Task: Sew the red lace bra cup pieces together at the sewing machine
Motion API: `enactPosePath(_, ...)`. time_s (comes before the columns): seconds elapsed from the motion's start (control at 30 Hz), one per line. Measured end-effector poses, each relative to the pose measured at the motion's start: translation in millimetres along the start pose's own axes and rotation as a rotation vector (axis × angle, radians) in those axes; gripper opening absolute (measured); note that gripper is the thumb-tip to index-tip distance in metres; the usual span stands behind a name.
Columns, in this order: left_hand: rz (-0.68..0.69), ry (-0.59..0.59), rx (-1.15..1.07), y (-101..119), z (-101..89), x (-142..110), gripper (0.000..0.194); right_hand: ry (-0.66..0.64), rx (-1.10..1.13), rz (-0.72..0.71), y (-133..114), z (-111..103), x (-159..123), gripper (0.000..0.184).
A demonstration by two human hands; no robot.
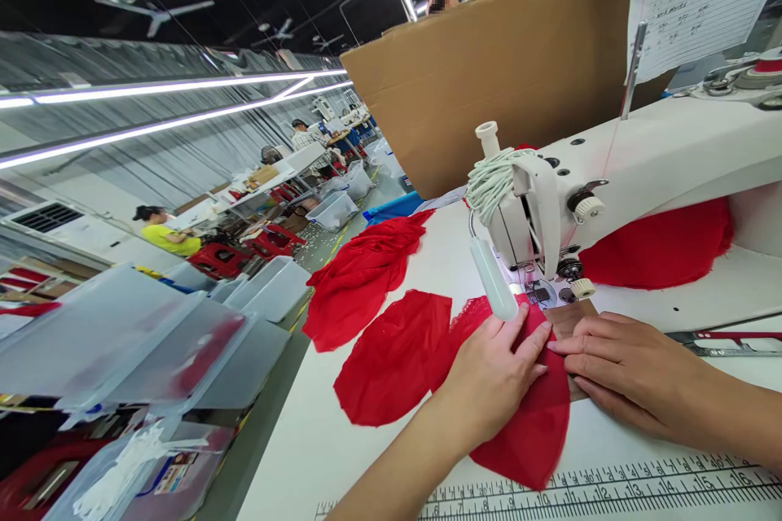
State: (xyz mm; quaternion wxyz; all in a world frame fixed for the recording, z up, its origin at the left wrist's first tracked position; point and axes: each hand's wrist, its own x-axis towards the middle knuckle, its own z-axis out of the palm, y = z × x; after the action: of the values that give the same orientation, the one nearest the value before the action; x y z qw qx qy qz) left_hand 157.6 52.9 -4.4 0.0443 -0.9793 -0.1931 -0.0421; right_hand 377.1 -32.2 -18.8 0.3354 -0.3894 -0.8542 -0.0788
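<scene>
Red fabric piece [538,435] lies on the white surface [293,456] beneath the left hand [498,370], its far end at the sewing machine [672,142]. Left hand is spread palm-down, apparently keeping the cloth flat. Right hand [629,370] extends its fingers along the cloth's right edge, seemingly steadying it; whether it pinches cannot be told. Long axis runs from the machine toward the wearer, the near tip pointing at ruler markings [648,487] below the hands.
</scene>
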Motion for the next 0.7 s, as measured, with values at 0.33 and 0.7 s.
enactPosePath(0.33, -0.007, 0.027, -0.005, -7.3, 1.8, 3.3, 0.071, -0.075, 0.043, 0.061, 4.0, 3.5, 0.4, 0.026)
enactPosePath(0.7, 0.042, -0.049, -0.124, -2.0, -18.4, 3.1, 0.068, -0.082, 0.041, 0.012, 2.1, 2.7, -12.9, 0.024)
